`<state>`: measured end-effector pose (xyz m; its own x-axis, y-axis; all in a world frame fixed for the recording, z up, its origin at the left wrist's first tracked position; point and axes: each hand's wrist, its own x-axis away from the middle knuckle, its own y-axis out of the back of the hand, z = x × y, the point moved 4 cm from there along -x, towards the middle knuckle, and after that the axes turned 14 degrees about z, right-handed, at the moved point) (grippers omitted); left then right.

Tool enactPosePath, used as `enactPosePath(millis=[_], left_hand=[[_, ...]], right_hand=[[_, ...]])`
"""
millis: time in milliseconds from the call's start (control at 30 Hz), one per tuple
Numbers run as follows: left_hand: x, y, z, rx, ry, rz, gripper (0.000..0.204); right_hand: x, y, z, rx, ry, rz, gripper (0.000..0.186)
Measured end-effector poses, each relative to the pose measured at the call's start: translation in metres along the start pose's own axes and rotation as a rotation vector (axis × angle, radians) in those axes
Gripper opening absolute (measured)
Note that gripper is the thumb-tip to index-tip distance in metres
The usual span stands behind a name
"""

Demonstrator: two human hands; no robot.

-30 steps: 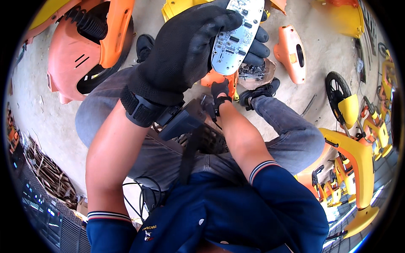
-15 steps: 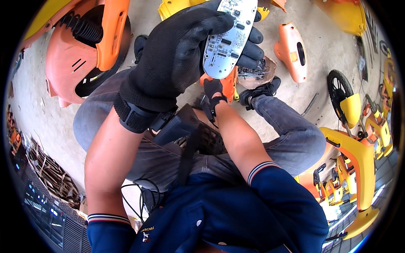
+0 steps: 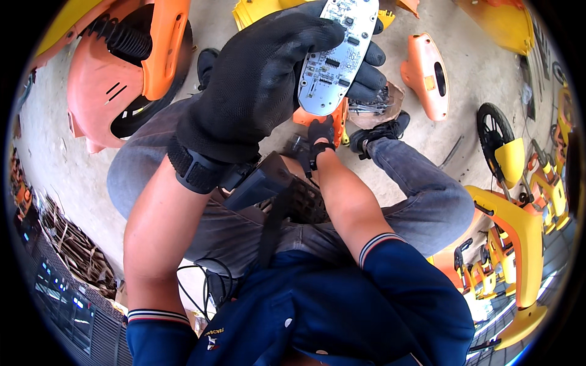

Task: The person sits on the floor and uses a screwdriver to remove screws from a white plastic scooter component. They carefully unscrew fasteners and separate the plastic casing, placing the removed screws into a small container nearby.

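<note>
A white oblong circuit board (image 3: 336, 58) with small chips and screw holes is held up close in my left hand (image 3: 262, 73), in a black glove. The thumb presses on the board's face and the fingers are behind it. Lower and farther off, my right hand (image 3: 320, 130), also gloved, is closed at an orange plastic part (image 3: 339, 116). Its fingertips are partly hidden, but it seems to grip the part's near edge. A black strap circles each wrist. Below my left wrist, a dark box-shaped thing (image 3: 259, 181) sits between my legs.
A cardboard box of screws (image 3: 375, 107) lies beyond my right hand, by my shoe. An orange shell (image 3: 426, 76) rests on the floor. An orange scooter body with a wheel (image 3: 110, 91) stands left; a small wheel (image 3: 494, 125) and yellow frames (image 3: 519, 238) are right.
The circuit board and my left hand have shifted slightly right. My right hand has moved a little to the right and down, still at the orange part.
</note>
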<state>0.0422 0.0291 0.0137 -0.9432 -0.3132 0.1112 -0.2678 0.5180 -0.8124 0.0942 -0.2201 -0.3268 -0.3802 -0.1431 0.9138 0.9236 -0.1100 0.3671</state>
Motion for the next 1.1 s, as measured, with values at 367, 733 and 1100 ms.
enactPosePath(millis=[367, 733, 1100], left_hand=[[0.007, -0.011, -0.005, 0.194, 0.111, -0.046, 0.045], [0.004, 0.001, 0.004, 0.014, 0.008, -0.051, 0.048], [0.004, 0.003, 0.007, -0.027, -0.061, 0.005, 0.047]], right_hand=[[-0.014, -0.007, -0.004, 0.292, 0.059, 0.067, 0.069], [-0.013, -0.012, -0.018, 0.389, 0.121, 0.079, 0.052], [-0.035, -0.016, -0.019, 0.343, 0.126, 0.019, 0.067]])
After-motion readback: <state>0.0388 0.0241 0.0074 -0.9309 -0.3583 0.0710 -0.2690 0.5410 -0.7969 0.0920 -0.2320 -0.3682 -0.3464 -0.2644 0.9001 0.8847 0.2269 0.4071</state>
